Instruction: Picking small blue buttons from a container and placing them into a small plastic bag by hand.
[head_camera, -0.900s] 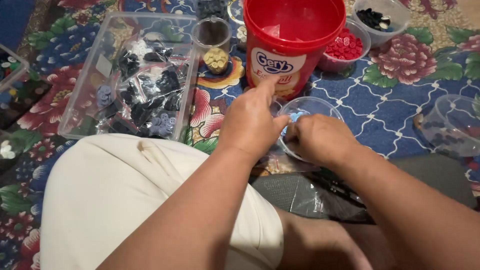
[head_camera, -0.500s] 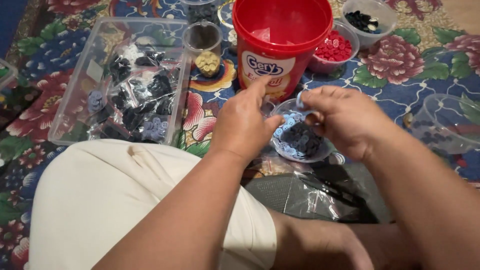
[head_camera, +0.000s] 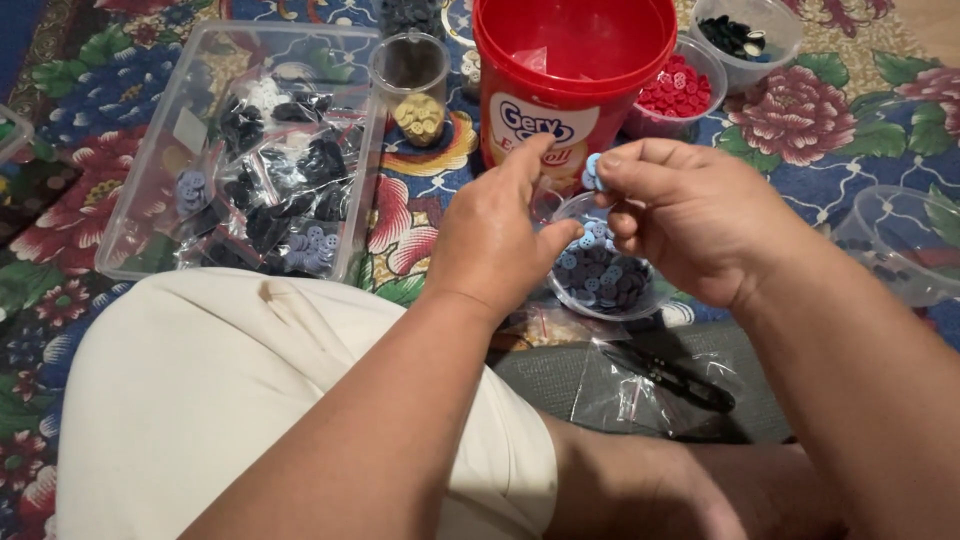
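the right hand (head_camera: 690, 225) pinches a small light-blue button (head_camera: 592, 172) between thumb and forefinger, the other fingers curled loosely under, and holds it just above a small clear plastic bowl (head_camera: 600, 305) that is part full of blue and grey-blue buttons (head_camera: 600, 275). the left hand (head_camera: 495, 245) sits just to the left of that bowl, its thumb against the bowl's near-left rim and its forefinger stretched up toward the held button; whether the fingertip touches the button cannot be told, and the hand grips nothing that shows. the bowl stands on a flowered cloth (head_camera: 420, 215), just near of a tall red plastic bucket (head_camera: 570, 70) with its top open. to the right of the bucket, farther off, is a clear tub of red buttons (head_camera: 680, 92), and beyond it another with dark buttons (head_camera: 740, 35). left of the bucket stands a small clear cup of tan buttons (head_camera: 418, 112), and farther left a long clear tray (head_camera: 150, 200) holds little bags of dark and bluish buttons. a black thread snip (head_camera: 675, 378) lies on clear plastic bags near the right forearm, and an almost empty clear bowl (head_camera: 900, 250) sits at the right edge
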